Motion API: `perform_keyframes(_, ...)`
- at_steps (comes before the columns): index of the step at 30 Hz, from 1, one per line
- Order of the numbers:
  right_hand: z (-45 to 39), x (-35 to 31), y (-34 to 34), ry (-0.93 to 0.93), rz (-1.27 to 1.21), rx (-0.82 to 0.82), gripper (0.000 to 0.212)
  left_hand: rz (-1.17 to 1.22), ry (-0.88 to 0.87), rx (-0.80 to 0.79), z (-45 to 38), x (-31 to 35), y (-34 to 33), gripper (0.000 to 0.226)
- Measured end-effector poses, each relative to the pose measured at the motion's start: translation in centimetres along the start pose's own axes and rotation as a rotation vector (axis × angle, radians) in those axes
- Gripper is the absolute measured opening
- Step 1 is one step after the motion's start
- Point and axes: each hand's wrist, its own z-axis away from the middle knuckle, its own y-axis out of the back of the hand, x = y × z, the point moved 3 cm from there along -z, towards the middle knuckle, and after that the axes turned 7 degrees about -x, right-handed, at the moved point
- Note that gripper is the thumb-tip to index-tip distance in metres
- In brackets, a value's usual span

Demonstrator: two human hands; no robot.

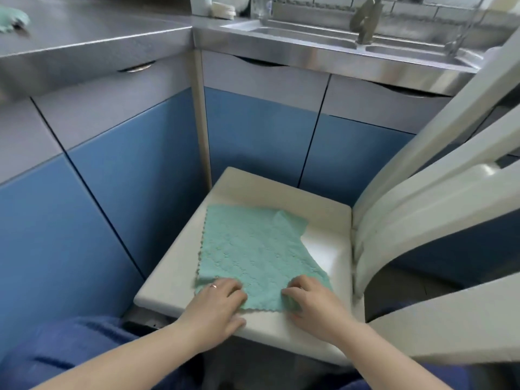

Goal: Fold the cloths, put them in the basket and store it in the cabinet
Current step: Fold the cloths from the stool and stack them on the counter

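Observation:
A mint-green cloth (253, 249) with scalloped edges lies spread nearly flat on the white chair seat (253, 181), its far right corner turned over a little. My left hand (216, 308) rests on the cloth's near left corner, fingers curled over the edge, a ring on one finger. My right hand (312, 302) pinches the near right corner, fingers bent around the fabric. A second green cloth (11, 19) lies crumpled on the steel counter at the far left. No basket is in view.
Blue and grey cabinet doors (118, 175) stand shut behind and left of the chair. The chair's white backrest (439, 204) rises on the right. A steel sink (337, 38) with a tap sits on the counter above, with containers at the back.

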Motion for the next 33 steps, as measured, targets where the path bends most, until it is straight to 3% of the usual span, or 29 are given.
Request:
perform_keyframes(3,-0.4,-0.2,-0.6,0.043,0.064,0.132,0.033,-0.009,-0.021,0.034,-0.7,-1.0,0.4,0.02)
perform_keyframes(6,-1.1,-0.2,-0.6,-0.014,0.253,0.114,0.05,-0.156,-0.031,-0.029,-1.2,-1.9,0.3,0.044)
perform_keyframes(8,-1.4,-0.1,-0.2,-0.045,0.327,0.083,0.054,-0.194,0.013,-0.035,-1.3,-2.8,0.7,0.046)
perform_keyframes(10,-1.8,0.3,0.6,-0.084,0.348,0.093,0.055,-0.144,0.056,-0.009,-1.5,-3.3,1.8,0.038)
perform_keyframes(13,-2.6,1.3,3.6,-0.108,0.33,0.172,0.053,0.008,0.166,0.1,-1.9,-5.0,4.8,0.005)
perform_keyframes(14,-2.8,1.4,5.3,-0.1,0.325,0.229,0.048,0.058,0.22,0.114,-2.1,-5.6,6.4,0.01)
perform_keyframes(18,-4.7,1.9,13.5,-0.073,0.263,0.433,0.018,0.159,0.294,0.269,-3.5,-8.1,13.5,0.018)
perform_keyframes(22,-6.6,2.3,21.5,-0.126,0.099,0.58,0.028,0.162,0.314,0.406,-5.1,-9.5,21.2,0.019)
perform_keyframes(26,-7.4,3.1,28.7,-0.114,-0.07,0.757,0.021,0.257,0.37,0.605,-5.8,-12.0,27.6,0.012)
perform_keyframes(30,-7.8,3.6,34.0,-0.119,-0.261,0.837,0.021,0.38,0.386,0.812,-6.2,-12.9,33.1,0.019)
perform_keyframes(33,-7.9,3.1,35.7,-0.059,-0.361,0.85,0.022,0.418,0.341,0.837,-6.1,-12.6,34.4,0.027)
